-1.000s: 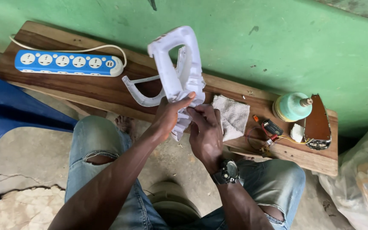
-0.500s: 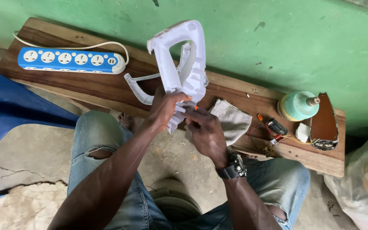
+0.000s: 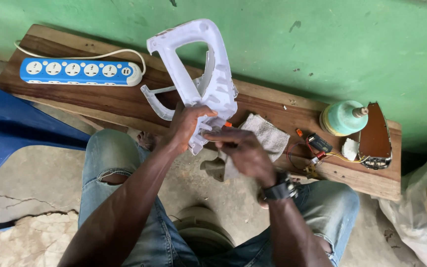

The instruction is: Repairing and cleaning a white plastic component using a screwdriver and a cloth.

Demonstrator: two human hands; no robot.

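- While the left hand [image 3: 186, 129] grips the lower end of the white plastic iron shell [image 3: 198, 81], thumb across its front edge and fingers wrapped behind, the shell stands nearly upright above the wooden bench [image 3: 100, 101], handle loop at the top.
- The right hand [image 3: 243, 151] is pinched narrow at the shell's bottom edge, fingertips pressed together on something too small to make out; a grey cloth [image 3: 268, 136] lies just behind it on the bench.
- Against the picture from a second ago, the shell has been lifted and tipped a little more upright, and the right hand has slid from beside the left to just under the shell's bottom corner. The left hand's hold has not altered.
- I judge from this that the work is now centred on the shell's lower end, with the left hand only steadying.
- A thin white curved piece [image 3: 156, 99] juts from the shell's left side, apart from the blue power strip [image 3: 77, 70] further along the bench.
- Well to the right sit a teal round part [image 3: 342, 118], a brown metal soleplate [image 3: 375, 136] and a tangle of red and yellow wires [image 3: 317, 153], none touched by either hand.
- A watch [image 3: 280, 188] is on the right wrist.
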